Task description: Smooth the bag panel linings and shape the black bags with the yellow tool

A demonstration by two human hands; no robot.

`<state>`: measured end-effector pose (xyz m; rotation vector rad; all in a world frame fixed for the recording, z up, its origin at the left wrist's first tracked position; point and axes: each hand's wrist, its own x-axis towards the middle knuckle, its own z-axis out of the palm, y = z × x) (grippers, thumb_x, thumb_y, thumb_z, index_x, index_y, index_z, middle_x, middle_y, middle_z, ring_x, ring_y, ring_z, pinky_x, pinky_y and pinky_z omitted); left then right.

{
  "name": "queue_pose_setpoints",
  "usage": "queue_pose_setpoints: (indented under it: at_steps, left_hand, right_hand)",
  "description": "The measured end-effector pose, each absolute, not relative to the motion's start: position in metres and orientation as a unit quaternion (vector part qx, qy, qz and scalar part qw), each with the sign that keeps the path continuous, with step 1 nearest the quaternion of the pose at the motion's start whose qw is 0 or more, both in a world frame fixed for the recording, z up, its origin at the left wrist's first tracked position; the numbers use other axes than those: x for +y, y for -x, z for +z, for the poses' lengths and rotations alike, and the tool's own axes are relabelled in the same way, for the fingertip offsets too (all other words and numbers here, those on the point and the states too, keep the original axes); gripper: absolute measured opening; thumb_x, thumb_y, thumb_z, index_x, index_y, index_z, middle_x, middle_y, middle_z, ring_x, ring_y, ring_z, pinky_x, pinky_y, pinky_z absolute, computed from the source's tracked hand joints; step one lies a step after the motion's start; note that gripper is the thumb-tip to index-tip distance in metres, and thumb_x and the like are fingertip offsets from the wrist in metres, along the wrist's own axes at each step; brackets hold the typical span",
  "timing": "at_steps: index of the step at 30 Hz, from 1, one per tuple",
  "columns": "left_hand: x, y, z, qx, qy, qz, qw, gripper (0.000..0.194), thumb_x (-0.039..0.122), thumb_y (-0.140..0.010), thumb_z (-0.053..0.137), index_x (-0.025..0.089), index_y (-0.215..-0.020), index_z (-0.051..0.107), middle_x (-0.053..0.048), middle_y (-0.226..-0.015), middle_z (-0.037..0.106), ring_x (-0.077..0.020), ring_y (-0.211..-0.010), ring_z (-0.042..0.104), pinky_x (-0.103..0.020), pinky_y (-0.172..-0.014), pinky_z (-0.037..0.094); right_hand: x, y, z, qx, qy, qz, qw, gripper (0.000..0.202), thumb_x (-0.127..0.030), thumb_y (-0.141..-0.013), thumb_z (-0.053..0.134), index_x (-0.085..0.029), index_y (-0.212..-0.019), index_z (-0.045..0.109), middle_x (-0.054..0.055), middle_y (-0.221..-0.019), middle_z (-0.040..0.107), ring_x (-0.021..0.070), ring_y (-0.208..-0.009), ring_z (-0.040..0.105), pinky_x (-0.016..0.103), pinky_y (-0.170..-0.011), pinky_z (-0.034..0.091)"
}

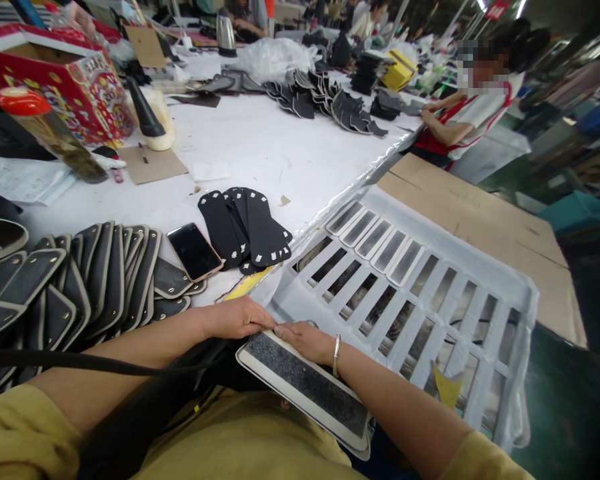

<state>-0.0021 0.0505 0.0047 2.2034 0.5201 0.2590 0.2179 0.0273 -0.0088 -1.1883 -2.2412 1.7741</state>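
Note:
A flat panel (307, 383) with a dark grey speckled middle and a pale border lies slanted over my lap. My left hand (240, 317) is at its upper end, fingers pressed together. Touching it there, my right hand (305, 339) has its fingers closed over the same end and edge, with a bangle on the wrist. Both hands grip the panel, fingertips meeting. Just beyond them, black rounded strips (260, 230) with small white patches are fanned out on the white table (260, 153), beside a phone (195, 251).
Many dark, pale-edged pieces (105, 280) overlap at the left. A slotted grey crate (430, 313) holds several small panels at the right, near cardboard (490, 233). Farther back are a red box (95, 100), a bottle (65, 143), black pieces (350, 110) and a seated person (460, 127).

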Motion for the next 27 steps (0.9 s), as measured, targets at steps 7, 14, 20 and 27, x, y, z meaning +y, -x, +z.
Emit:
queue_pose_setpoints:
  at_steps: [7, 14, 20, 27]
  left_hand:
    - [0.049, -0.002, 0.011, 0.212, -0.908, 0.069, 0.355, 0.030, 0.018, -0.090, 0.043, 0.019, -0.113, 0.063, -0.005, -0.113, 0.066, -0.0145, -0.104, 0.062, -0.022, -0.094, 0.044]
    - [0.051, -0.008, 0.015, 0.202, -0.934, 0.040, 0.292, 0.029, 0.019, -0.090, 0.043, 0.022, -0.111, 0.063, -0.002, -0.113, 0.066, -0.0146, -0.103, 0.061, -0.024, -0.094, 0.043]
    - [0.036, -0.015, 0.025, 0.221, -0.955, 0.029, 0.195, 0.033, 0.020, -0.092, 0.037, 0.018, -0.116, 0.060, -0.003, -0.117, 0.063, -0.0159, -0.110, 0.055, -0.029, -0.102, 0.035]
    - [0.013, -0.019, 0.023, 0.227, -0.972, 0.023, 0.054, 0.032, 0.022, -0.089, 0.045, 0.023, -0.118, 0.058, -0.003, -0.127, 0.056, -0.0240, -0.125, 0.041, -0.041, -0.107, 0.022]
  right_hand:
    - [0.010, -0.253, 0.007, -0.713, 0.363, 0.597, 0.053, 0.052, -0.051, -0.092, 0.032, -0.019, -0.130, 0.049, 0.007, -0.130, 0.053, 0.0207, -0.119, 0.049, 0.036, -0.105, 0.032]
    - [-0.021, -0.308, 0.018, -0.681, 0.431, 0.592, 0.009, 0.055, -0.052, -0.092, 0.035, -0.020, -0.135, 0.043, 0.007, -0.137, 0.045, 0.0212, -0.124, 0.045, 0.039, -0.108, 0.029]
    - [-0.029, -0.343, 0.029, -0.647, 0.453, 0.613, 0.002, 0.057, -0.058, -0.087, 0.041, -0.021, -0.129, 0.052, 0.005, -0.133, 0.050, 0.0217, -0.122, 0.047, 0.038, -0.109, 0.028]
    - [-0.063, -0.363, 0.031, -0.603, 0.595, 0.505, 0.164, 0.049, -0.052, -0.091, 0.034, -0.019, -0.108, 0.067, 0.008, -0.110, 0.067, 0.0227, -0.102, 0.061, 0.041, -0.096, 0.045]
